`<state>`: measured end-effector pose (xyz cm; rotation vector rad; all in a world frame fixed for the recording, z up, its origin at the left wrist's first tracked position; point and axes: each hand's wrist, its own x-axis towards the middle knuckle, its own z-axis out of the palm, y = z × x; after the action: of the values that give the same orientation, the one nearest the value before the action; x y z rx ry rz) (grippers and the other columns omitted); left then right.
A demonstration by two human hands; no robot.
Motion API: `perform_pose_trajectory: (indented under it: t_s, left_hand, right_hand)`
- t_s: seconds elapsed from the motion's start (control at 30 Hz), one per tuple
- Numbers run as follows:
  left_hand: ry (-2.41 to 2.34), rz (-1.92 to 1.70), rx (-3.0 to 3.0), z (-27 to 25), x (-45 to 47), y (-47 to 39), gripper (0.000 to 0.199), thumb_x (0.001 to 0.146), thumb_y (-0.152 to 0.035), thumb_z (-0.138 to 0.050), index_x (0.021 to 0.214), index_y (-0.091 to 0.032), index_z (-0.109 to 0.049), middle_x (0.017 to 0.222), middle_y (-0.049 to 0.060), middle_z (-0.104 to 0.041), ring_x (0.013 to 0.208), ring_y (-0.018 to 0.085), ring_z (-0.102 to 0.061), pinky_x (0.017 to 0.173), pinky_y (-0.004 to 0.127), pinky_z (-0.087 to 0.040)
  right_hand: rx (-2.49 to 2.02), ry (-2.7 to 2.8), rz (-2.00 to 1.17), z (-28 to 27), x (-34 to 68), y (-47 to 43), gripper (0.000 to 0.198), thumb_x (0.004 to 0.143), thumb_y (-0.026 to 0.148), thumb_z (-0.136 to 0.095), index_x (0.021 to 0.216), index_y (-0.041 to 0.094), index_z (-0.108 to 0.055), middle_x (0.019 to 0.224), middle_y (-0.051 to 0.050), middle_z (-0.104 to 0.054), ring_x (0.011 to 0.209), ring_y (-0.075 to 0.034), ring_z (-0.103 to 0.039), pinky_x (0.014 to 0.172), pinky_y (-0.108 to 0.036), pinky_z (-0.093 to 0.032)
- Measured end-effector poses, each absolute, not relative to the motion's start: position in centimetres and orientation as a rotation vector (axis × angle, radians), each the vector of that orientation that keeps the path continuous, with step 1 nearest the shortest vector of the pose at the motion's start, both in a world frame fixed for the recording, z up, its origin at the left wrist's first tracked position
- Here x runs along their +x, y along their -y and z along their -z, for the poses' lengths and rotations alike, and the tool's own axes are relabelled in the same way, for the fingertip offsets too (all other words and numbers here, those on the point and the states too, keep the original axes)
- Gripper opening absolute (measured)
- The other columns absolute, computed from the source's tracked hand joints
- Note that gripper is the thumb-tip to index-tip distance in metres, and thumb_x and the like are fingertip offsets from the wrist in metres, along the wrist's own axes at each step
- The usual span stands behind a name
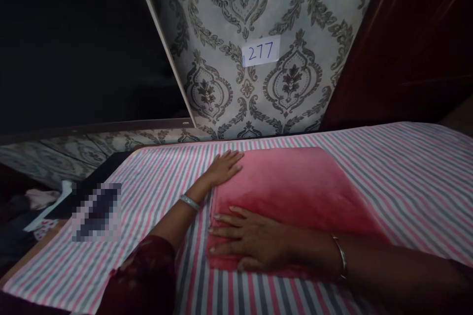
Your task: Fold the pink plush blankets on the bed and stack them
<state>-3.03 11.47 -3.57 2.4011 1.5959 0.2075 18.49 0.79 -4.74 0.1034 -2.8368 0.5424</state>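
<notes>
A folded pink-to-red cloth (pixel 288 177) lies flat on a striped sheet (pixel 158 177) in pink, grey and white. At the cloth's far left corner rests my left hand (pixel 224 167), fingers stretched out, partly on the cloth and partly beside it. My right hand (pixel 258 238) lies flat on the near left part of the cloth, fingers spread and pointing left. Both palms face down and neither hand grips anything. My right forearm covers the near right edge of the cloth.
Behind the sheet stands a patterned wall (pixel 291 78) with a paper label reading 277 (pixel 261 51). A large dark screen (pixel 84 49) hangs at the left, and a dark red panel (pixel 410 49) rises at the right. Clothes (pixel 40 198) lie at the far left.
</notes>
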Motion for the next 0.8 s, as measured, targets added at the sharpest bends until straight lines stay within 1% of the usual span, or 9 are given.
perform_pose_trajectory:
  t_s: [0.17, 0.3, 0.4, 0.47, 0.53, 0.6, 0.67, 0.73, 0.8]
  left_hand:
    - [-1.719, -0.293, 2.159, 4.8, -6.2, -14.6, 0.056, 0.104, -0.045, -0.022, 0.152, -0.026, -0.044, 0.163, 0.006, -0.037, 0.154, 0.028, -0.022, 0.124, 0.056, -0.013]
    - [-1.75, -0.366, 2.173, 3.9, -6.6, -15.3, 0.048, 0.101, -0.043, -0.038, 0.14, -0.022, -0.058, 0.153, 0.009, -0.051, 0.146, 0.026, -0.041, 0.121, 0.044, -0.028]
    - [-1.818, -0.443, 2.218, 1.9, -5.3, -15.0, 0.047, 0.1, -0.043, -0.046, 0.137, -0.017, -0.058, 0.151, 0.015, -0.053, 0.144, 0.029, -0.043, 0.12, 0.048, -0.03]
    - [-1.84, -0.492, 2.264, 0.4, -3.7, -14.1, 0.05, 0.099, -0.042, -0.047, 0.141, -0.015, -0.054, 0.154, 0.018, -0.048, 0.149, 0.032, -0.035, 0.121, 0.052, -0.025]
    - [-1.778, -0.502, 2.363, -0.7, -1.4, -12.4, 0.052, 0.099, -0.041, -0.047, 0.144, -0.014, -0.051, 0.156, 0.017, -0.045, 0.15, 0.03, -0.033, 0.122, 0.049, -0.024]
    - [-1.65, -0.448, 2.498, -1.2, 1.1, -9.8, 0.054, 0.1, -0.041, -0.046, 0.148, -0.016, -0.047, 0.159, 0.016, -0.042, 0.15, 0.028, -0.033, 0.122, 0.048, -0.025]
    - [-1.495, -0.351, 2.626, -1.0, 3.8, -6.7, 0.056, 0.1, -0.04, -0.045, 0.152, -0.019, -0.041, 0.162, 0.015, -0.037, 0.152, 0.027, -0.03, 0.123, 0.051, -0.023]
    - [-1.301, -0.265, 2.734, -0.6, 6.3, -3.8, 0.058, 0.099, -0.037, -0.049, 0.154, -0.023, -0.039, 0.162, 0.013, -0.038, 0.152, 0.027, -0.028, 0.124, 0.053, -0.019]
    - [-1.046, -0.237, 2.846, -0.2, 8.7, -1.6, 0.06, 0.096, -0.035, -0.055, 0.154, -0.026, -0.04, 0.159, 0.011, -0.043, 0.151, 0.027, -0.03, 0.125, 0.054, -0.016]
  right_hand:
    - [0.087, 2.856, -0.538, 4.7, 18.3, -0.9, 0.061, 0.1, 0.04, -0.057, 0.156, 0.028, -0.038, 0.165, -0.003, -0.028, 0.156, -0.022, -0.009, 0.127, -0.05, -0.008]
    - [0.078, 2.881, -0.514, 4.8, 18.2, -1.0, 0.058, 0.1, 0.04, -0.058, 0.154, 0.027, -0.042, 0.165, -0.004, -0.027, 0.156, -0.024, -0.008, 0.126, -0.054, -0.009]
    - [0.091, 2.874, -0.414, 4.3, 18.1, -1.0, 0.058, 0.098, 0.038, -0.06, 0.152, 0.026, -0.044, 0.164, -0.005, -0.031, 0.156, -0.022, -0.011, 0.126, -0.051, -0.01]
    - [0.109, 2.848, -0.334, 3.6, 18.2, -0.6, 0.056, 0.099, 0.036, -0.06, 0.151, 0.023, -0.046, 0.162, -0.007, -0.034, 0.154, -0.021, -0.018, 0.126, -0.049, -0.013]
    - [0.114, 2.797, -0.282, 2.7, 18.7, 0.2, 0.051, 0.101, 0.035, -0.056, 0.148, 0.019, -0.049, 0.159, -0.01, -0.04, 0.151, -0.023, -0.028, 0.126, -0.047, -0.017]
    - [0.101, 2.722, -0.278, 1.5, 20.1, 1.1, 0.045, 0.103, 0.036, -0.051, 0.142, 0.015, -0.055, 0.15, -0.012, -0.052, 0.143, -0.023, -0.042, 0.122, -0.044, -0.026]
    - [0.027, 2.619, -0.319, 0.4, 22.4, 1.6, 0.039, 0.104, 0.037, -0.047, 0.132, 0.015, -0.063, 0.132, -0.011, -0.066, 0.126, -0.02, -0.057, 0.114, -0.04, -0.039]
    - [-0.133, 2.48, -0.372, -0.3, 25.6, 0.8, 0.035, 0.104, 0.035, -0.043, 0.122, 0.018, -0.067, 0.117, -0.008, -0.073, 0.112, -0.018, -0.064, 0.104, -0.037, -0.047]
    - [-0.365, 2.314, -0.391, -0.5, 29.0, -1.2, 0.035, 0.105, 0.033, -0.039, 0.119, 0.02, -0.069, 0.115, -0.008, -0.073, 0.112, -0.018, -0.064, 0.1, -0.036, -0.05]
